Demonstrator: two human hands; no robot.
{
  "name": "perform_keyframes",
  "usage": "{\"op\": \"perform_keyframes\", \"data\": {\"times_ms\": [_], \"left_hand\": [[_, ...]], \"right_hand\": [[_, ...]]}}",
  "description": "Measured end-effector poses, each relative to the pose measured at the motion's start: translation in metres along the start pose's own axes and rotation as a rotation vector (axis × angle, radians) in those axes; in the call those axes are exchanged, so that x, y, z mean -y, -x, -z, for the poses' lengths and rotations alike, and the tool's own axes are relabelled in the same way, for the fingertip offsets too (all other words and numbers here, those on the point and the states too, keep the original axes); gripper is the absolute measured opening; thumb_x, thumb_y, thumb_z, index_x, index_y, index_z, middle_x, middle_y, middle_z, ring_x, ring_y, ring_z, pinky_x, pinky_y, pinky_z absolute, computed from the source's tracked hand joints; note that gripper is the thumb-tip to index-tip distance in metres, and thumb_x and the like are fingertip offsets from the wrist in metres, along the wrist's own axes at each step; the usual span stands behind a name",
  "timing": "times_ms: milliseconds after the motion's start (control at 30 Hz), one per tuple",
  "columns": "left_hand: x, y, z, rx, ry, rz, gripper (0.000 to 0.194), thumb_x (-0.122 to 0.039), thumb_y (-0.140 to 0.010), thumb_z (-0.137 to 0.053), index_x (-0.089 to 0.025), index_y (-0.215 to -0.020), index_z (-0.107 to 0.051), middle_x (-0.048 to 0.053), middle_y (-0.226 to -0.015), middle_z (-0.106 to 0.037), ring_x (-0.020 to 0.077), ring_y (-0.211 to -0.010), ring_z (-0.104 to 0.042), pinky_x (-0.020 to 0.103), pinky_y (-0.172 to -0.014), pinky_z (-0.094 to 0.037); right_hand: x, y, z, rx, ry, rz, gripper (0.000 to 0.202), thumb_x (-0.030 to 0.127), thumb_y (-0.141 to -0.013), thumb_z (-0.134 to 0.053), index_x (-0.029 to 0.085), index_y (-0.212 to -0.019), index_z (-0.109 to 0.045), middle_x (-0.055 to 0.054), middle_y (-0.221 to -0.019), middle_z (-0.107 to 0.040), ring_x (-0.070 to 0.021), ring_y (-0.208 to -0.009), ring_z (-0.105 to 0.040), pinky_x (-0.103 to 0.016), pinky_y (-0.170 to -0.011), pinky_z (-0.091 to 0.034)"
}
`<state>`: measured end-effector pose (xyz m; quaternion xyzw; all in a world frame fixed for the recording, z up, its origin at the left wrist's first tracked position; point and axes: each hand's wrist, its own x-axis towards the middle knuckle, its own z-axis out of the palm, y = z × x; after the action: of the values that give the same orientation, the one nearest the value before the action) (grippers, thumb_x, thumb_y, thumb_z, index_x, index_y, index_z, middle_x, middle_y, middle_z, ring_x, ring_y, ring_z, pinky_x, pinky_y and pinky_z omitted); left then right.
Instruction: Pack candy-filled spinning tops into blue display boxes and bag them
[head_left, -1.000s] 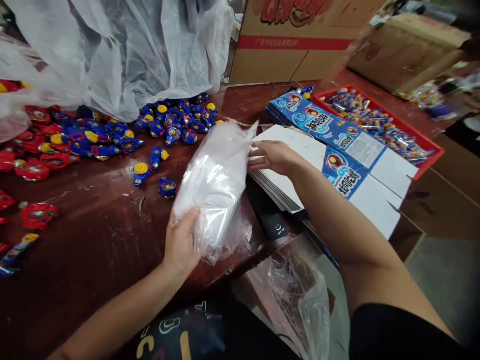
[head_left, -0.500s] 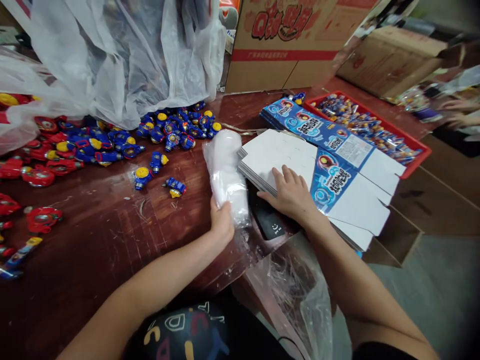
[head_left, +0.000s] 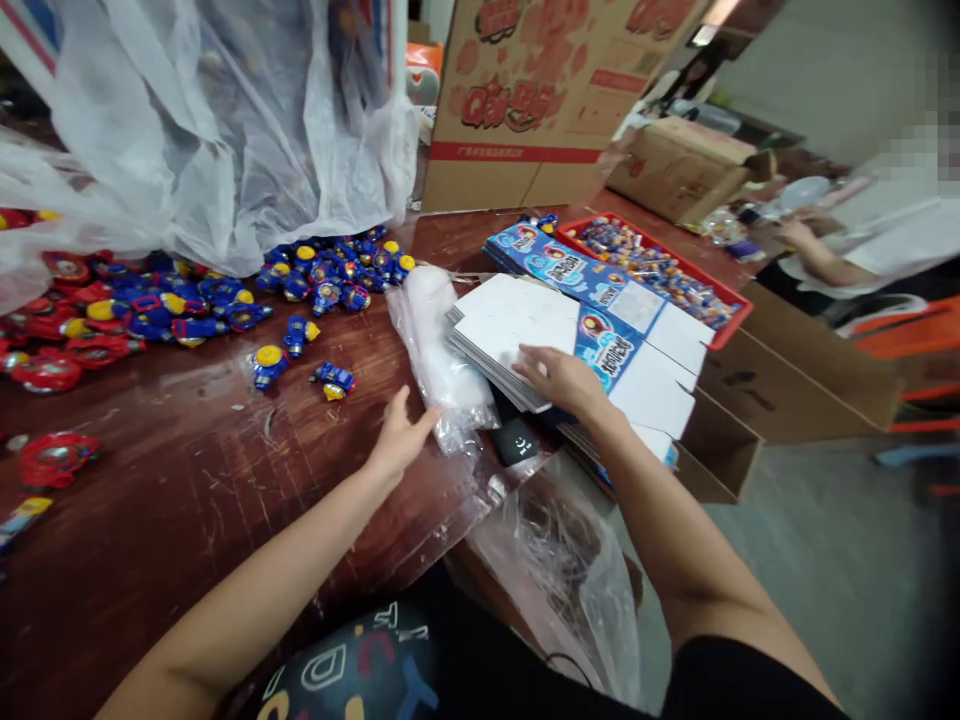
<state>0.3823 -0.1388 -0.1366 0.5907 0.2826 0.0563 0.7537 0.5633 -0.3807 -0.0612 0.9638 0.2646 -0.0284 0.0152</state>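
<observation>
My left hand (head_left: 401, 435) is open above the brown table, thumb and fingers apart, holding nothing. Just beyond its fingertips lies a clear plastic bag (head_left: 442, 350) with a white, rounded bundle inside. My right hand (head_left: 562, 378) is closed at the near edge of a stack of flat, white-faced cartons (head_left: 510, 315); its thumb is partly hidden. Blue printed flat cartons (head_left: 570, 268) lie beside and behind that stack. A black object with a smiley mark (head_left: 516, 442), perhaps a phone, shows partly beneath the stack at the table edge.
Blue-and-yellow toys (head_left: 330, 275) and red toys (head_left: 49, 370) cover the left table. A red tray (head_left: 739, 318) of wrapped pieces sits right. A large cardboard box (head_left: 517, 185) stands behind; a plastic bag (head_left: 570, 560) hangs at the front edge. Another person's arm (head_left: 825, 255) shows far right.
My left hand has let go of the bagged white bundle and drawn back, opening. My right hand's fingers have bent at the carton stack's edge. The view has turned to the right.
</observation>
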Motion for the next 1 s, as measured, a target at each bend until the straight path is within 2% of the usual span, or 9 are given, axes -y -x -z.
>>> {"op": "perform_keyframes", "data": {"times_ms": [133, 233, 333, 500, 600, 667, 767, 833, 1000], "left_hand": [[-0.008, 0.01, 0.023, 0.039, -0.124, -0.084, 0.064, -0.04, -0.094, -0.078, -0.017, -0.148, -0.053, 0.024, -0.168, -0.046, 0.0341, -0.15, -0.055, 0.054, -0.128, -0.043], [-0.013, 0.012, 0.024, 0.132, -0.219, -0.168, 0.053, -0.037, -0.097, -0.072, -0.014, -0.142, -0.055, 0.025, -0.157, -0.056, 0.0324, -0.139, -0.065, 0.054, -0.123, -0.05], [-0.023, 0.006, 0.015, 0.25, -0.355, -0.313, 0.055, -0.036, -0.093, -0.077, -0.017, -0.141, -0.059, 0.02, -0.153, -0.061, 0.0333, -0.136, -0.066, 0.055, -0.124, -0.048], [-0.054, -0.033, -0.071, 0.669, -0.926, -1.024, 0.07, -0.038, -0.099, -0.075, -0.016, -0.16, -0.048, 0.019, -0.167, -0.051, 0.0312, -0.16, -0.046, 0.049, -0.136, -0.034], [-0.07, -0.061, -0.144, 0.834, -1.286, -1.095, 0.086, -0.036, -0.095, -0.083, -0.013, -0.167, -0.042, 0.02, -0.177, -0.035, 0.0321, -0.168, -0.031, 0.046, -0.138, -0.028], [-0.079, -0.077, -0.176, 0.891, -1.438, -1.032, 0.072, -0.038, -0.095, -0.083, -0.019, -0.159, -0.056, 0.015, -0.171, -0.048, 0.0307, -0.161, -0.044, 0.041, -0.129, -0.039], [-0.096, -0.096, -0.188, 0.924, -1.478, -0.987, 0.031, -0.044, -0.105, -0.068, -0.028, -0.128, -0.079, 0.005, -0.138, -0.077, 0.024, -0.132, -0.07, 0.032, -0.106, -0.051], [-0.108, -0.103, -0.185, 0.864, -1.491, -0.991, 0.038, -0.044, -0.113, -0.05, -0.024, -0.121, -0.081, 0.007, -0.126, -0.081, 0.024, -0.122, -0.074, 0.033, -0.1, -0.052], [-0.12, -0.097, -0.179, 0.815, -1.519, -1.058, 0.042, -0.041, -0.105, -0.066, -0.02, -0.14, -0.071, 0.011, -0.156, -0.065, 0.0241, -0.141, -0.063, 0.03, -0.106, -0.05]], "right_hand": [[-0.009, 0.006, 0.01, 0.038, 0.001, -0.046, 0.093, 0.064, -0.093, -0.076, 0.009, -0.163, -0.05, -0.028, -0.169, -0.045, -0.0468, -0.156, -0.047, -0.06, -0.127, -0.043], [-0.011, 0.035, 0.01, 0.048, -0.031, 0.001, 0.081, 0.059, -0.097, -0.072, 0.017, -0.164, -0.052, -0.021, -0.164, -0.054, -0.04, -0.15, -0.056, -0.052, -0.127, -0.045], [-0.035, 0.079, 0.008, -0.046, -0.046, -0.089, 0.089, 0.066, -0.1, -0.065, 0.016, -0.17, -0.042, -0.023, -0.173, -0.041, -0.043, -0.16, -0.042, -0.06, -0.132, -0.036], [-0.102, 0.165, -0.009, -0.259, -0.2, -0.395, 0.115, 0.087, -0.088, -0.065, 0.006, -0.167, -0.043, -0.033, -0.174, -0.033, -0.0495, -0.164, -0.033, -0.066, -0.132, -0.034], [-0.112, 0.209, -0.024, -0.302, -0.302, -0.389, 0.111, 0.091, -0.093, -0.05, 0.003, -0.161, -0.051, -0.035, -0.169, -0.039, -0.0488, -0.161, -0.039, -0.066, -0.131, -0.037], [-0.106, 0.232, -0.031, -0.336, -0.327, -0.328, 0.099, 0.086, -0.098, -0.048, 0.009, -0.16, -0.053, -0.031, -0.17, -0.04, -0.0457, -0.16, -0.041, -0.066, -0.13, -0.039], [-0.094, 0.252, -0.032, -0.371, -0.349, -0.249, 0.076, 0.072, -0.103, -0.057, 0.02, -0.159, -0.055, -0.024, -0.169, -0.046, -0.0408, -0.156, -0.049, -0.065, -0.126, -0.046], [-0.088, 0.252, -0.027, -0.423, -0.372, -0.212, 0.066, 0.065, -0.104, -0.062, 0.023, -0.155, -0.059, -0.022, -0.163, -0.053, -0.0386, -0.151, -0.055, -0.063, -0.122, -0.051], [-0.081, 0.218, -0.011, -0.668, -0.408, -0.185, 0.056, 0.057, -0.105, -0.064, 0.021, -0.147, -0.064, -0.02, -0.154, -0.062, -0.0357, -0.145, -0.06, -0.059, -0.121, -0.053]]}}
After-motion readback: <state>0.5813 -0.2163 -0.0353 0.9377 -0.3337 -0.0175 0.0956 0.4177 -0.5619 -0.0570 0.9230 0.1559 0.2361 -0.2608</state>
